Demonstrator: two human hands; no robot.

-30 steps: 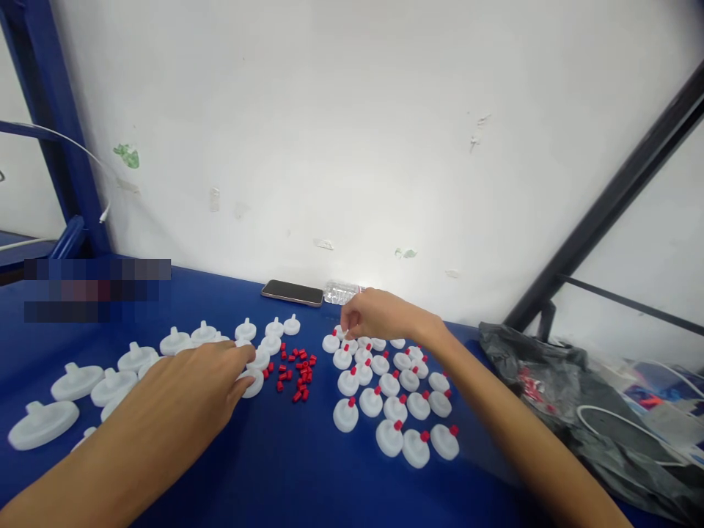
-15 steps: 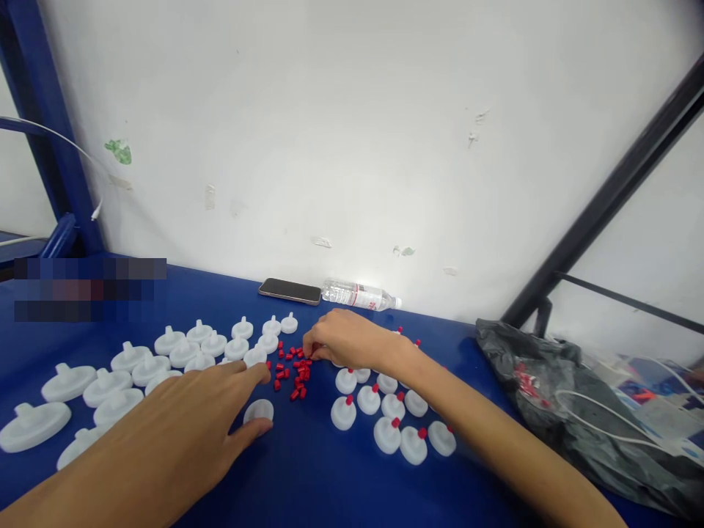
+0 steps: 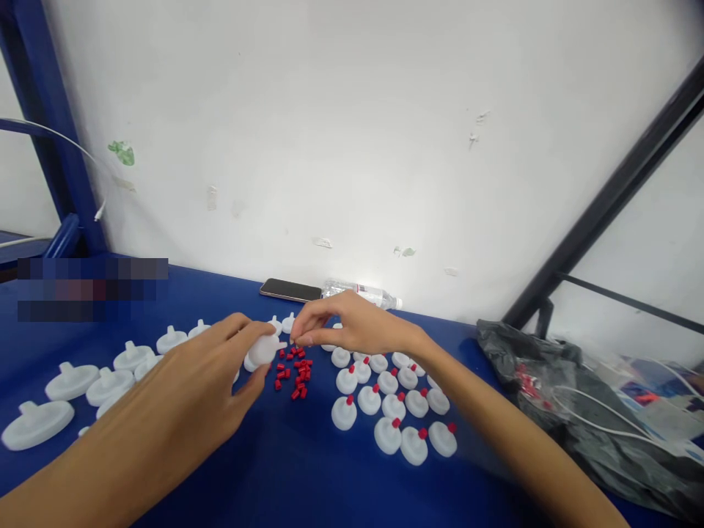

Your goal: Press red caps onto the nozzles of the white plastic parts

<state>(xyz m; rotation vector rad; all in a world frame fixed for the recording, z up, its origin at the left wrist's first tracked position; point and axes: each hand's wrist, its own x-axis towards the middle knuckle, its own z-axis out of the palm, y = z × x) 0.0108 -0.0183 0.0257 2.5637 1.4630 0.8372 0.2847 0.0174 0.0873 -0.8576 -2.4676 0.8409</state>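
Observation:
My left hand [image 3: 212, 374] is closed on a white round disc with a short spout [image 3: 264, 349], held between thumb and fingers. Its spout points right, toward my right hand [image 3: 352, 323]. The right fingertips are pinched together just beside the spout tip; what sits between them is hidden. Below both hands, small red caps [image 3: 300, 374] lie in a loose pile on the blue table. To the right stand several white discs with red caps on their spouts [image 3: 388, 435]. Several uncapped white discs [image 3: 38, 424] are spread at the left, partly covered by my left hand and forearm.
A phone [image 3: 290, 290] and a clear plastic bottle [image 3: 379, 297] lie along the white wall at the back of the blue table [image 3: 308, 477]. On the right is a dark plastic bag [image 3: 583, 447] with red pieces and a white cable. Frame posts rise on both sides.
My left hand has closed on a white disc and raised it off the table. My right hand has moved left and slightly up from the red caps to the disc's spout.

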